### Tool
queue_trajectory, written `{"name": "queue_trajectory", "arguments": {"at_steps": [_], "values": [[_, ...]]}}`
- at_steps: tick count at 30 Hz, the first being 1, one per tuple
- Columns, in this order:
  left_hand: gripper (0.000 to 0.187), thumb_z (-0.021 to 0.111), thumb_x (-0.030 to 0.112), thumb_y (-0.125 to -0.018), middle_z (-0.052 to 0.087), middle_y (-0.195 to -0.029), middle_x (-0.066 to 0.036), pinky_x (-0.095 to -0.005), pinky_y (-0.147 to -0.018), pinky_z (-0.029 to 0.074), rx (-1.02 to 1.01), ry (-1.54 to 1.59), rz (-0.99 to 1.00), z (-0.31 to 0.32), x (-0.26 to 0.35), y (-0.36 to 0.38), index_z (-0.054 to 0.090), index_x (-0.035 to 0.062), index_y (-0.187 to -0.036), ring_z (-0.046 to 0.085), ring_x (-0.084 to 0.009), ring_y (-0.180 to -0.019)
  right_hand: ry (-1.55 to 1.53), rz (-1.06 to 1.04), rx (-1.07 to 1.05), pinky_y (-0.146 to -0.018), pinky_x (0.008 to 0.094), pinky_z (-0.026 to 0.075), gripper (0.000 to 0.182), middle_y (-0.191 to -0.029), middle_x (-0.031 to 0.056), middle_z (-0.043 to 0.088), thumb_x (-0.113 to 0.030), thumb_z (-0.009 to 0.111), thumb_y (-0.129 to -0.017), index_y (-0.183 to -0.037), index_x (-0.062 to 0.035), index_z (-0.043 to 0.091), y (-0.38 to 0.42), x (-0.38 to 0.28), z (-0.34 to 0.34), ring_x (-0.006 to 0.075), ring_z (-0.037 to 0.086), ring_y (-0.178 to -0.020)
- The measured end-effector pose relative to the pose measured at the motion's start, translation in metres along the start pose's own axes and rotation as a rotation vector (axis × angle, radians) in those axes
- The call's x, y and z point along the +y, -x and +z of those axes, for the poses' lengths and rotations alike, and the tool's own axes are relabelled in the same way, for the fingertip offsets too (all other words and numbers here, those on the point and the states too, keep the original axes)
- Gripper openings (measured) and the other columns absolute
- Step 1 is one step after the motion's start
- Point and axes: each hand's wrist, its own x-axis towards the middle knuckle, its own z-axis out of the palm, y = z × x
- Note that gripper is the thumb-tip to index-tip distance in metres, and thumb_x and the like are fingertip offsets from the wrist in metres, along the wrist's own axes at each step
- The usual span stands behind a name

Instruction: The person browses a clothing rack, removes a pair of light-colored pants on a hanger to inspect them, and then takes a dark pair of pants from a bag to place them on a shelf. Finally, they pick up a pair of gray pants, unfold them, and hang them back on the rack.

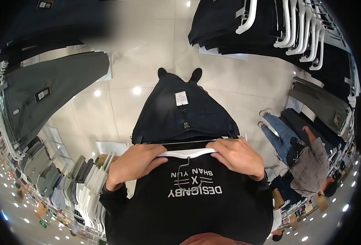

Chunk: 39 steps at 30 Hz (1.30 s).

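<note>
A white hanger (190,153) with a metal hook spans the front of my black shirt. My left hand (137,161) grips its left arm, thumb on the near side. At the other end my right hand (238,157) is closed round the right arm. Dark trousers (184,116) hang from the hanger's clips, waistband near my hands, spreading away toward my feet. On them are a white paper tag (181,98) and a small dark fastening at the waist. The hook lies over the shirt's printed lettering.
Racks of grey trousers (52,87) stand at left, with lighter garments (86,200) lower down. At upper right, dark garments (233,30) hang beside several white hangers (307,36). A person in jeans (284,134) stands at right by another rack. Pale tiled floor (141,61) lies between.
</note>
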Motion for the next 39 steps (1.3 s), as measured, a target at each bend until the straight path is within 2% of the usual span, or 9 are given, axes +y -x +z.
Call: {"name": "queue_trajectory", "arguments": {"at_steps": [4, 7, 8, 11, 16, 21, 28, 35, 39], "values": [[0.018, 0.062, 0.019, -0.097, 0.063, -0.082, -0.018, -0.0425, -0.062, 0.047, 0.110, 0.079, 0.072, -0.004, -0.004, -0.008, 0.063, 0.0009, -0.102, 0.062, -0.0371, -0.070, 0.027, -0.050, 0.269, -0.070, 0.0402, 0.050, 0.024, -0.092, 0.0107, 0.064, -0.006, 0.074, -0.082, -0.103, -0.0030, 0.064, -0.010, 0.002, -0.015, 0.0314, 0.063, -0.084], [0.015, 0.063, 0.015, -0.097, 0.057, -0.073, -0.016, -0.0371, -0.055, 0.041, 0.191, 0.200, -0.115, -0.015, 0.008, -0.005, 0.063, 0.0004, -0.100, 0.055, -0.0275, -0.058, 0.085, -0.158, 0.810, -0.079, 0.0382, 0.050, 0.033, -0.102, 0.0141, 0.065, 0.005, 0.076, -0.074, -0.105, -0.0006, 0.067, -0.028, -0.005, -0.031, 0.0333, 0.061, -0.094], [0.017, 0.058, 0.016, -0.101, 0.051, -0.066, -0.008, -0.0288, -0.051, 0.035, 0.271, 0.246, -0.068, -0.012, 0.003, -0.003, 0.063, 0.0004, -0.101, 0.044, -0.0138, -0.052, 0.074, -0.139, 0.945, -0.082, 0.0362, 0.051, 0.028, -0.104, 0.0154, 0.066, 0.007, 0.073, -0.077, -0.103, 0.0003, 0.067, -0.031, -0.010, -0.036, 0.0319, 0.064, -0.095], [0.022, 0.051, 0.020, -0.106, 0.044, -0.063, 0.002, -0.0241, -0.049, 0.031, 0.414, 0.804, -0.211, -0.014, 0.010, 0.000, 0.062, 0.0015, -0.103, 0.035, -0.0057, -0.052, -0.026, -0.139, 1.099, -0.082, 0.0353, 0.051, 0.025, -0.104, 0.0157, 0.066, 0.007, 0.071, -0.080, -0.104, 0.0009, 0.068, -0.039, -0.012, -0.048, 0.0312, 0.065, -0.093], [0.025, 0.045, 0.020, -0.108, 0.043, -0.078, 0.001, -0.0194, -0.045, 0.026, 0.640, 1.215, 0.157, -0.021, 0.039, -0.028, 0.050, 0.0005, -0.123, 0.033, -0.0028, -0.054, -0.114, -0.307, 0.815, -0.083, 0.0354, 0.051, 0.028, -0.105, 0.0153, 0.067, -0.004, 0.077, -0.082, -0.107, 0.0020, 0.067, -0.059, -0.027, -0.053, 0.0311, 0.064, -0.096], [0.025, 0.061, 0.009, -0.100, 0.061, -0.101, -0.007, -0.0289, -0.085, 0.048, 0.813, 1.031, 0.512, -0.038, 0.053, -0.088, 0.051, -0.0013, -0.121, 0.060, -0.0148, -0.094, -0.072, -0.391, 0.500, -0.088, 0.0407, 0.051, 0.066, -0.123, 0.0163, 0.060, -0.032, 0.083, -0.080, -0.130, 0.0002, 0.054, -0.071, -0.040, -0.052, 0.0375, 0.062, -0.105], [0.027, 0.069, 0.004, -0.095, 0.068, -0.101, -0.010, -0.0248, -0.082, 0.052, 0.963, 0.975, 0.730, -0.058, 0.107, -0.130, 0.053, -0.0051, -0.116, 0.064, -0.0107, -0.091, 0.120, -0.501, 1.035, -0.061, 0.0346, 0.051, 0.019, -0.089, 0.0150, 0.065, -0.001, 0.071, -0.089, -0.106, 0.0030, 0.064, -0.104, -0.053, -0.091, 0.0309, 0.066, -0.071], [0.034, 0.063, 0.001, -0.097, 0.066, -0.110, -0.013, -0.0272, -0.090, 0.055, 0.957, 0.808, 0.854, -0.076, 0.136, -0.119, 0.056, -0.0093, -0.129, 0.067, -0.0152, -0.097, 0.294, -0.531, 1.089, -0.051, 0.0353, 0.044, 0.011, -0.069, 0.0138, 0.059, -0.007, 0.073, -0.089, -0.090, 0.0017, 0.067, -0.096, -0.063, -0.140, 0.0287, 0.057, -0.055], [0.021, 0.058, -0.003, -0.097, 0.063, -0.115, -0.012, -0.0299, -0.084, 0.059, 1.100, 0.545, 0.903, -0.081, 0.115, -0.104, 0.067, -0.0077, -0.116, 0.067, -0.0175, -0.100, 0.178, -0.551, 1.012, -0.061, 0.0253, 0.049, 0.020, -0.074, 0.0091, 0.069, -0.013, 0.066, -0.097, -0.088, 0.0051, 0.070, -0.080, -0.053, -0.177, 0.0136, 0.064, -0.065]]}}
